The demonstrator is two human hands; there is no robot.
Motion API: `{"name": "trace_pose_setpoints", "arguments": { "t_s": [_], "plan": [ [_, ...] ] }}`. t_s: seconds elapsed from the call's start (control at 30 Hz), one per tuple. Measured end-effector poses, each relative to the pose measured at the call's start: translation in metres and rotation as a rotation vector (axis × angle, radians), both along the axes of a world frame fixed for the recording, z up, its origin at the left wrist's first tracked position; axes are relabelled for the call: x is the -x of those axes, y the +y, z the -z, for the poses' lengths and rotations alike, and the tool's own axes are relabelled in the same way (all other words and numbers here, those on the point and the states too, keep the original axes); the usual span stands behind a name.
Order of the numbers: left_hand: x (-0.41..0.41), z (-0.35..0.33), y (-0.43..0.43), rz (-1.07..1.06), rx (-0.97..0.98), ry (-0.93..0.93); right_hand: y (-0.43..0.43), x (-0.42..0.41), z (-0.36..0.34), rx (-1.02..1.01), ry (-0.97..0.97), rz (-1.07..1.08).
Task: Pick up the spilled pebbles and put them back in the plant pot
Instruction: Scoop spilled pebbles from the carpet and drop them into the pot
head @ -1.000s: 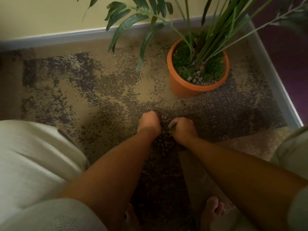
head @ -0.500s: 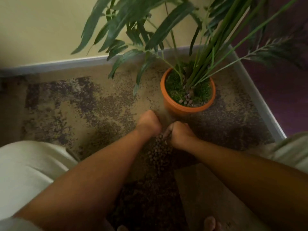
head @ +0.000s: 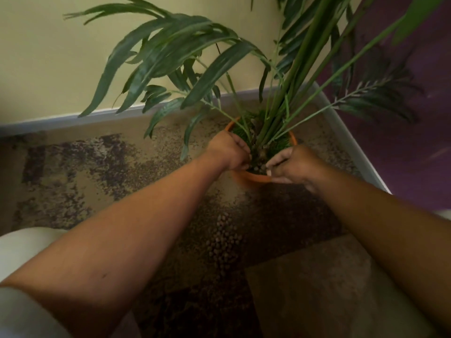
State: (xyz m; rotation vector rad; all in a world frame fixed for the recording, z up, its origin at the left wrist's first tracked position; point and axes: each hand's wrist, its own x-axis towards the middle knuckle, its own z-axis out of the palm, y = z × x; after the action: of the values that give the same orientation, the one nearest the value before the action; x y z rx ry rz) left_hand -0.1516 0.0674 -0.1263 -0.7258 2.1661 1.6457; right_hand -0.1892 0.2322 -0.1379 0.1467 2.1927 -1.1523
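- Lower left corner: pale clothing (head: 22,250) of the person, with both bare forearms reaching up the frame from the two lower corners
- Low centre, between the forearms: the spilled pebbles (head: 223,237) lie in a loose heap on the patterned carpet (head: 85,172), in shadow and apart from the pot
- Just above the heap, mid-frame: the orange plant pot (head: 255,178) stands on the carpet, its near rim showing between the two wrists
- The left hand (head: 228,151) is over the pot's left rim, fingers curled down toward the soil; its grip is narrow, and I cannot tell whether pebbles are in it
- The right hand (head: 290,164) is at the pot's near right rim, fingers bent inward toward the other hand, the lowest finger beside the rim; the grip is half closed, and I cannot tell if it holds anything
- Between the two hands, a few pebbles in the pot (head: 260,168) sit at the foot of the stems
- The plant (head: 295,89) rises toward the upper right, with long leaves fanning across the upper middle
- Farthest: a pale skirting board (head: 61,120), a yellow wall (head: 48,57) at upper left and a purple wall (head: 415,154) at right
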Motion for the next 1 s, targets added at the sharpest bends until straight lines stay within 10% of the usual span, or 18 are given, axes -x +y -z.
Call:
{"name": "trace_pose_setpoints", "arguments": {
  "t_s": [0.77,1.0],
  "plan": [
    [0.004,-0.002,-0.006,-0.045,0.095,0.049,0.0,0.018,-0.001,0.091,-0.01,0.118],
    [-0.029,0.005,-0.032,-0.011,0.097,-0.082,-0.007,0.0,-0.016,0.058,-0.445,-0.516]
  ]
}}
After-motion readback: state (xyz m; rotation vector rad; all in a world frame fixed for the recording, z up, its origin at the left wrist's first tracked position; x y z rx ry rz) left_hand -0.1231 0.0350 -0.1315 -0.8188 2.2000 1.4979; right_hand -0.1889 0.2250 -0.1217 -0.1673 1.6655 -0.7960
